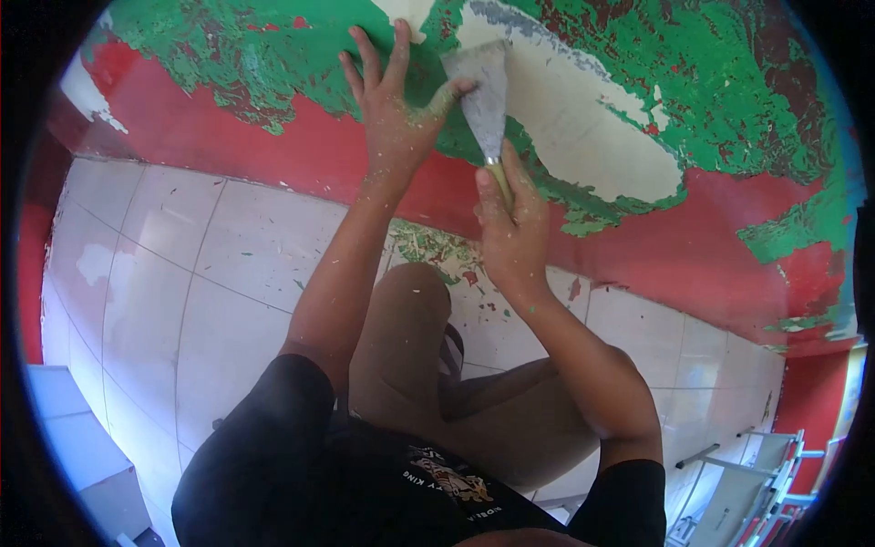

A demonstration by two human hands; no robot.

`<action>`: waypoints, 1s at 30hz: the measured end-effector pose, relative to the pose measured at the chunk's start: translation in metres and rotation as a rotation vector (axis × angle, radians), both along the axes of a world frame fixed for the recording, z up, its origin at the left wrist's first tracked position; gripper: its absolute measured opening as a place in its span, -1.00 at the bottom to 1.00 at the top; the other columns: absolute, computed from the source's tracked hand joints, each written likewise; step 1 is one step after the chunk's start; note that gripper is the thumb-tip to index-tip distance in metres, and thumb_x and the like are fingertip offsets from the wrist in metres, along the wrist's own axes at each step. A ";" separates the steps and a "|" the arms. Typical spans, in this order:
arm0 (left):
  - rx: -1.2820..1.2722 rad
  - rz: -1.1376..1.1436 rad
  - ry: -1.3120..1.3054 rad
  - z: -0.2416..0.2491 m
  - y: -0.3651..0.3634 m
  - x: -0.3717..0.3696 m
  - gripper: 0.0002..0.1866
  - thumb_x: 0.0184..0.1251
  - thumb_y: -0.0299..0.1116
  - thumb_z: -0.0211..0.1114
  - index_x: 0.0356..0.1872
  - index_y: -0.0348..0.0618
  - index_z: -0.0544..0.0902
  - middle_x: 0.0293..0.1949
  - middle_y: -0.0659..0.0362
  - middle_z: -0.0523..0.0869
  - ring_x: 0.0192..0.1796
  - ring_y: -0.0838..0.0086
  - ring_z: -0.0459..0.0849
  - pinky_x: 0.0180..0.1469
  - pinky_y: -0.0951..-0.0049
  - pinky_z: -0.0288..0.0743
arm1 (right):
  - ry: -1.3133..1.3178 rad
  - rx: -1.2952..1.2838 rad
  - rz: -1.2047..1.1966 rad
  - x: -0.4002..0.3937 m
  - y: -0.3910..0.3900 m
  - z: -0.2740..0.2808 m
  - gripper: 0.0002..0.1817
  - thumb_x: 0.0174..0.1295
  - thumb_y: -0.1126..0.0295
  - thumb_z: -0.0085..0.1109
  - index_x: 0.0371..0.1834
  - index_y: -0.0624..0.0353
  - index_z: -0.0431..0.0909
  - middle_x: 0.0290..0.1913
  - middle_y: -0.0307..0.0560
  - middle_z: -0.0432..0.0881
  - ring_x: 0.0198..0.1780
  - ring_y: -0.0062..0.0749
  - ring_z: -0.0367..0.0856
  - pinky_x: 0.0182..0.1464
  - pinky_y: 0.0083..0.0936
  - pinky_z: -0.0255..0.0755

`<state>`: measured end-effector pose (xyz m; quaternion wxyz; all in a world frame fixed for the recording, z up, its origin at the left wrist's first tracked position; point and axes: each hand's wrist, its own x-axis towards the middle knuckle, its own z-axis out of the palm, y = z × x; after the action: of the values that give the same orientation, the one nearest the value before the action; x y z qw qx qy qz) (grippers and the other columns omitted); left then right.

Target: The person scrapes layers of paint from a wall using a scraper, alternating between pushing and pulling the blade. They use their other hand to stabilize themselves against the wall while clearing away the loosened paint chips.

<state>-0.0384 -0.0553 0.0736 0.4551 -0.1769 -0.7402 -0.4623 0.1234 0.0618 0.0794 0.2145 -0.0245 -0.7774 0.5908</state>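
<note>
My right hand (515, 223) is wrapped round the yellowish handle of a scraper (483, 96), whose wide metal blade points up against the wall. Peeling green paint (342, 64) covers much of the wall over a red layer (219, 114), with a large bare cream patch (583, 118) beside the blade. My left hand (396, 105) has its fingers spread against the green paint, and its thumb reaches to the left edge of the blade. Small flecks of paint dot both hands and forearms.
Green and red paint chips (437, 251) lie on the white tiled floor (246, 237) along the wall's foot, near my bent knee (410, 292). A metal-framed folding object (747, 483) stands at lower right. Grey box-like steps (82, 438) are at lower left.
</note>
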 end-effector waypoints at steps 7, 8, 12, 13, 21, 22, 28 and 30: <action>-0.021 0.016 -0.034 0.005 0.007 0.006 0.08 0.11 0.26 0.59 0.61 -0.02 0.37 0.63 -0.42 0.05 0.69 -0.35 -0.16 0.66 -0.27 -0.24 | 0.055 0.180 0.043 -0.014 0.007 0.031 -0.45 0.59 0.30 0.12 0.49 0.47 0.39 0.13 0.32 0.73 0.03 -0.14 0.76 0.13 -0.32 0.55; -0.041 0.048 -0.085 -0.003 0.005 -0.006 0.12 0.11 0.27 0.58 0.64 -0.03 0.31 0.64 -0.39 0.06 0.71 -0.26 -0.16 0.67 -0.24 -0.28 | 0.215 0.346 0.087 -0.021 0.006 0.039 -0.46 0.58 0.30 0.13 0.49 0.44 0.40 0.19 0.38 0.70 0.08 -0.02 0.78 0.15 -0.28 0.55; -0.112 -0.043 -0.095 -0.003 -0.008 -0.006 0.18 0.10 0.30 0.58 0.68 0.03 0.21 0.68 -0.32 -0.01 0.72 -0.24 -0.18 0.67 -0.25 -0.26 | 0.102 0.298 0.117 -0.025 0.011 0.046 -0.46 0.58 0.27 0.15 0.49 0.38 0.42 0.21 0.40 0.68 0.11 -0.01 0.77 0.19 -0.30 0.53; -0.110 -0.042 -0.086 0.000 -0.008 -0.001 0.18 0.10 0.30 0.58 0.68 0.03 0.21 0.68 -0.32 -0.01 0.72 -0.24 -0.18 0.67 -0.25 -0.26 | 0.057 0.268 0.084 -0.019 0.014 0.036 -0.46 0.58 0.26 0.14 0.48 0.39 0.43 0.19 0.39 0.69 0.11 -0.04 0.77 0.20 -0.30 0.53; -0.034 -0.016 -0.109 0.008 0.002 0.014 0.31 -0.12 0.38 0.65 0.69 0.16 0.20 0.66 -0.44 -0.16 0.71 -0.33 -0.28 0.66 -0.30 -0.26 | -0.028 0.154 -0.017 0.002 0.030 -0.008 -0.47 0.63 0.22 0.09 0.49 0.36 0.40 0.01 0.15 0.74 -0.08 -0.25 0.74 0.04 -0.39 0.58; -0.030 -0.017 -0.111 0.009 0.000 0.011 0.31 -0.12 0.38 0.65 0.69 0.16 0.20 0.66 -0.44 -0.16 0.71 -0.33 -0.28 0.66 -0.30 -0.26 | -0.068 0.075 0.053 0.005 0.028 -0.002 -0.49 0.64 0.22 0.07 0.47 0.36 0.37 -0.09 0.01 0.68 -0.20 -0.38 0.66 -0.08 -0.45 0.55; -0.095 0.024 -0.101 0.010 -0.010 -0.002 0.37 -0.35 0.51 0.65 0.66 0.36 0.29 0.70 -0.31 -0.24 0.64 -0.57 -0.30 0.45 -0.67 -0.07 | -0.152 -0.214 0.145 -0.007 0.004 -0.002 -0.57 0.66 0.21 0.02 0.41 0.24 0.28 -0.36 -0.31 0.41 -0.46 -0.73 0.33 -0.45 -0.66 0.30; -0.097 0.010 -0.106 0.008 -0.011 -0.002 0.35 -0.34 0.51 0.65 0.65 0.40 0.30 0.71 -0.29 -0.23 0.64 -0.57 -0.32 0.44 -0.69 -0.09 | -0.122 -0.236 0.148 -0.011 0.007 -0.011 -0.56 0.67 0.20 0.00 0.45 0.17 0.28 -0.37 -0.34 0.39 -0.48 -0.77 0.31 -0.54 -0.71 0.24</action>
<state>-0.0405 -0.0658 0.0821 0.4086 -0.1702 -0.7856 -0.4324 0.1125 0.0690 0.0685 0.1183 -0.0283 -0.7140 0.6895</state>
